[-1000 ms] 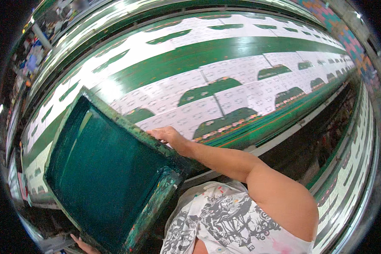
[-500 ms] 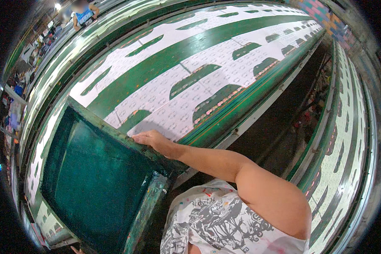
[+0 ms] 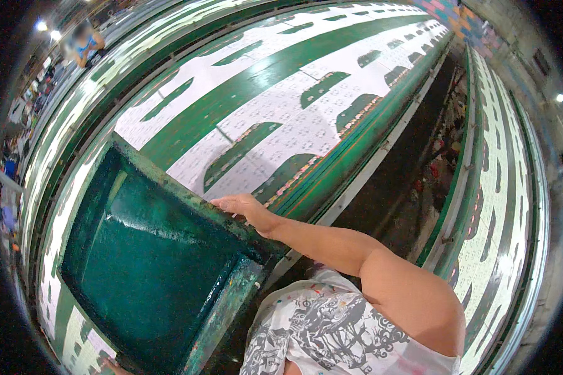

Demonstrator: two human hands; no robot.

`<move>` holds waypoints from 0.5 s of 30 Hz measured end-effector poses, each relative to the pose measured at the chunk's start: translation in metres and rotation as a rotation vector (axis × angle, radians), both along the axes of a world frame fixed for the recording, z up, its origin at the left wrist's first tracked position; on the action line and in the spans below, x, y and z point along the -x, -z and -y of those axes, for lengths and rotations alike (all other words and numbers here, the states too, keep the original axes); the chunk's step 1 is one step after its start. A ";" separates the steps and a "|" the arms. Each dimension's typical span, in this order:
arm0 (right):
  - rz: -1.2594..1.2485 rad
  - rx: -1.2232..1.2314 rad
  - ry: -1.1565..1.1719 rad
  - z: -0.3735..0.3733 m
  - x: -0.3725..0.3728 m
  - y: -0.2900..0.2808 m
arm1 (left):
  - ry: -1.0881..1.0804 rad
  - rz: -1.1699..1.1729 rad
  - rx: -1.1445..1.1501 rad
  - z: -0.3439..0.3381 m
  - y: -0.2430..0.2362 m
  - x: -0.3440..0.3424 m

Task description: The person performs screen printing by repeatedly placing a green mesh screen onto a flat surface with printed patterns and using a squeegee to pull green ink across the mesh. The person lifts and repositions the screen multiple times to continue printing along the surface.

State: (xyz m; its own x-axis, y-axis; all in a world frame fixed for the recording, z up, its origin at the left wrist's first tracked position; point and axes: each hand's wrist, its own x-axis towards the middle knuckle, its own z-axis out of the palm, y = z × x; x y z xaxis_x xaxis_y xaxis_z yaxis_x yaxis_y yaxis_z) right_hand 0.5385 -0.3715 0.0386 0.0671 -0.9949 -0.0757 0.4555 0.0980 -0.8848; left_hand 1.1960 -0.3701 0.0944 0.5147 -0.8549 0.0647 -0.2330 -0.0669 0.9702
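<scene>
A large screen-printing frame [image 3: 150,269] with a dark green, wet-looking mesh and a paint-stained rim is held between my hands at the lower left. My right hand [image 3: 247,209] is closed over its far right rim, fingers wrapped on the edge. Of my left hand [image 3: 114,365] only some fingers show, at the rim's lower left edge; the rest is hidden by the frame and the picture's edge. Beneath and beyond the frame runs a long green printing table [image 3: 194,122], with white, faintly printed fabric pieces [image 3: 263,156] laid along it in rows.
A dark gap [image 3: 394,200] with a littered floor separates this table from another long table [image 3: 507,206] on the right, also covered with pale pieces. More long tables run along the left. Far up left, a person [image 3: 87,45] in blue stands beyond them.
My view has turned slightly and the frame has shifted a little rightward in it, still in my hands. The table's pieces sit differently beside it. Slightly more of my left fingers shows.
</scene>
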 end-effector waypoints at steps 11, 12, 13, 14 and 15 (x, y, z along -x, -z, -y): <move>0.155 0.073 0.045 -0.036 0.264 0.040 | 0.023 -0.056 -0.011 -0.022 0.006 0.250; 0.108 0.063 0.048 -0.041 0.290 0.032 | 0.014 -0.071 -0.015 -0.026 0.003 0.270; 0.062 0.052 0.052 -0.047 0.315 0.024 | 0.008 -0.084 -0.017 -0.031 0.001 0.289; 0.016 0.042 0.055 -0.051 0.337 0.017 | 0.001 -0.094 -0.022 -0.036 -0.004 0.306; 0.019 0.038 0.073 -0.052 0.357 0.013 | 0.000 -0.107 -0.030 -0.039 -0.007 0.321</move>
